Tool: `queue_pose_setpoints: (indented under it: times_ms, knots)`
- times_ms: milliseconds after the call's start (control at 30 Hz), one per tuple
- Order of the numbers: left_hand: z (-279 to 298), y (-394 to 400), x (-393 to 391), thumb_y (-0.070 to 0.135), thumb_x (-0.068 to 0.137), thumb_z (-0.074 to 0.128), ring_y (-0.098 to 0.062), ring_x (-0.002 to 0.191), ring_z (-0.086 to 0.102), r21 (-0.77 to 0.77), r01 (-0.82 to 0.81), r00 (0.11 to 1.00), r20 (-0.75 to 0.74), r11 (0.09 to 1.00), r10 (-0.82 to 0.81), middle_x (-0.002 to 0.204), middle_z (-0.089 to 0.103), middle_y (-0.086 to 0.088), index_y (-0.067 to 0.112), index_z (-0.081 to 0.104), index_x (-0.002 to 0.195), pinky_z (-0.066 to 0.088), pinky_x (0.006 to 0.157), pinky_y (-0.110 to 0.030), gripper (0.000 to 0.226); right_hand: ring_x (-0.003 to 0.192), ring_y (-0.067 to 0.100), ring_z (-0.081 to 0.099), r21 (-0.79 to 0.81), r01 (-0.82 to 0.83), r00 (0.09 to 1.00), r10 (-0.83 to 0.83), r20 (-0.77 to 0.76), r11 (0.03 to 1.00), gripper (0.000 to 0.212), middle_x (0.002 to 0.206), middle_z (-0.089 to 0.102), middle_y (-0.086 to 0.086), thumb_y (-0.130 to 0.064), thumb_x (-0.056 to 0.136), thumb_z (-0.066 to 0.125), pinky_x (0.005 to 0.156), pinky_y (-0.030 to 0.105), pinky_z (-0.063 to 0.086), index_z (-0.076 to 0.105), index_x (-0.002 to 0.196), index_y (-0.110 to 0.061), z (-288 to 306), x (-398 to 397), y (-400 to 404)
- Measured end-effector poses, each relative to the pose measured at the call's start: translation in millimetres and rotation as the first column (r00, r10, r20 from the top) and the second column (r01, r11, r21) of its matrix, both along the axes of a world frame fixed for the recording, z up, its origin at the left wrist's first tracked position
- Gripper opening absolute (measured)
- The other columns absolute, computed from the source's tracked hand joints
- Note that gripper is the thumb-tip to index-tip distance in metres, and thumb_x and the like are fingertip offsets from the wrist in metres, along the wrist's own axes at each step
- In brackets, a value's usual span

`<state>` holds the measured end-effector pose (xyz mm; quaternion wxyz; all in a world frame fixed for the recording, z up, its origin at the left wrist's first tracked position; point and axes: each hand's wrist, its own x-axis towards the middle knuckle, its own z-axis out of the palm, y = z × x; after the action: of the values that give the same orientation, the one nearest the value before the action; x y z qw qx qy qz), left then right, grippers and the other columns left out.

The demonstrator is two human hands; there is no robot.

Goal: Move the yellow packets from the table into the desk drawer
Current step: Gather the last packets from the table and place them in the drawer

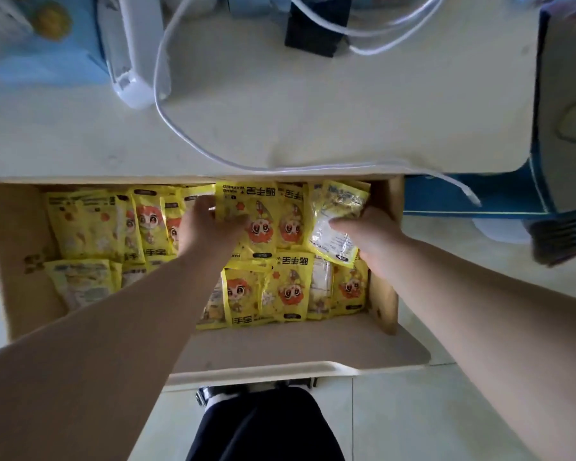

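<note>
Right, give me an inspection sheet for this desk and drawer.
Surface: pale desk top, no yellow packets seen on it.
Job's things: open drawer packed with yellow packets in rows.
Clutter: white device, black block, blue box.
Grips: left hand on a cartoon-print packet; right hand holds a tilted packet.
Cables: white cable loops across desk, over its front edge.
Surroundings: tiled floor, blue cabinet.
</note>
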<state>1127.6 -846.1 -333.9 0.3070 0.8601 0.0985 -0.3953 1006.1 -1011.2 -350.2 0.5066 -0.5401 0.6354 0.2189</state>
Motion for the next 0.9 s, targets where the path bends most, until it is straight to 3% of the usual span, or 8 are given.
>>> queue_pose_setpoints:
  times_ms: [100,300,500,600,667,767,833,900]
  knots:
    - [-7.7,-4.4,-6.4,0.029,0.072,0.079,-0.013,0.08,0.064,-0.009,-0.057,0.998,0.029,0.998,0.057,0.1,0.068,0.004,0.022,0.057,0.109,0.056,0.071,-0.032,0.044,0.089,0.021,0.057,-0.047,-0.098,0.995,0.099,0.018,0.994,0.059,0.117,0.06,0.014,-0.025,0.08,0.072,0.069,0.025,0.044,0.046,0.128,-0.004,-7.8,1.2,-0.7]
    - [-15.2,-19.6,-18.1,0.034,0.069,0.081,-0.018,0.081,0.057,-0.033,-0.101,0.988,0.117,0.994,0.104,0.1,0.058,0.002,0.021,0.045,0.109,0.037,0.051,-0.02,0.055,0.095,0.025,0.065,-0.179,-0.2,0.976,0.212,0.046,0.963,0.066,0.108,0.065,0.01,-0.035,0.073,0.077,0.08,0.034,0.053,0.047,0.124,-0.004,-19.0,7.4,2.7]
    - [-13.8,-19.5,-34.6,0.032,0.07,0.081,-0.021,0.11,0.043,-0.042,-0.049,0.981,0.188,0.998,0.056,0.132,0.041,-0.008,0.018,0.035,0.134,0.041,0.087,-0.033,0.08,0.103,0.03,0.061,-0.347,-0.169,0.982,0.189,0.025,0.922,0.061,0.116,0.061,0.01,-0.034,0.078,0.072,0.079,0.035,0.051,0.041,0.122,-0.005,-10.7,-0.7,14.5]
    - [-7.0,-1.2,-35.8,0.036,0.071,0.079,-0.026,0.131,0.032,0.021,0.148,0.945,0.293,0.989,-0.147,0.144,0.03,-0.01,0.019,0.03,0.142,0.032,0.106,-0.041,0.089,0.1,0.026,0.061,-0.372,-0.08,0.992,0.11,0.061,0.925,0.058,0.12,0.061,0.007,-0.027,0.083,0.067,0.076,0.03,0.047,0.039,0.13,-0.009,-4.2,-10.5,20.9]
    - [-5.6,13.8,-33.6,0.035,0.072,0.078,-0.03,0.136,0.028,0.116,0.48,0.769,0.422,0.87,-0.481,0.147,0.03,-0.013,0.017,0.033,0.142,0.027,0.11,-0.045,0.085,0.114,0.024,0.055,-0.388,-0.057,0.99,0.102,0.094,0.92,0.064,0.13,0.054,0.006,-0.025,0.082,0.066,0.091,0.036,0.047,0.034,0.136,-0.012,-0.3,-16.6,28.6]
    - [-9.3,32.2,-33.6,0.026,0.067,0.081,-0.036,0.137,0.035,0.259,0.887,0.21,0.515,0.384,-0.831,0.148,0.039,-0.017,0.015,0.038,0.139,0.026,0.11,-0.051,0.086,0.137,0.021,0.032,-0.458,-0.254,0.956,0.294,0.017,0.852,0.074,0.147,0.034,0.006,-0.026,0.083,0.064,0.112,0.033,0.028,0.025,0.145,-0.017,12.0,-29.5,43.8]
    - [-13.8,41.0,-36.3,0.025,0.063,0.082,-0.037,0.135,0.039,0.314,0.946,-0.092,0.505,0.083,-0.858,0.146,0.043,-0.019,0.014,0.044,0.137,0.031,0.107,-0.056,0.085,0.142,0.018,0.02,-0.458,-0.438,0.877,0.481,-0.026,0.774,0.073,0.155,0.019,0.004,-0.028,0.086,0.062,0.112,0.028,0.022,0.022,0.147,-0.023,18.1,-41.3,53.3]
    - [-19.6,45.2,-36.6,0.031,0.061,0.084,-0.041,0.133,0.041,0.337,0.94,-0.205,0.447,-0.049,-0.871,0.144,0.045,-0.02,0.016,0.05,0.135,0.033,0.103,-0.059,0.083,0.144,0.019,0.017,-0.426,-0.61,0.748,0.663,-0.029,0.668,0.069,0.158,0.006,0.001,-0.031,0.086,0.061,0.111,0.03,0.026,0.026,0.145,-0.029,17.0,-52.9,62.9]
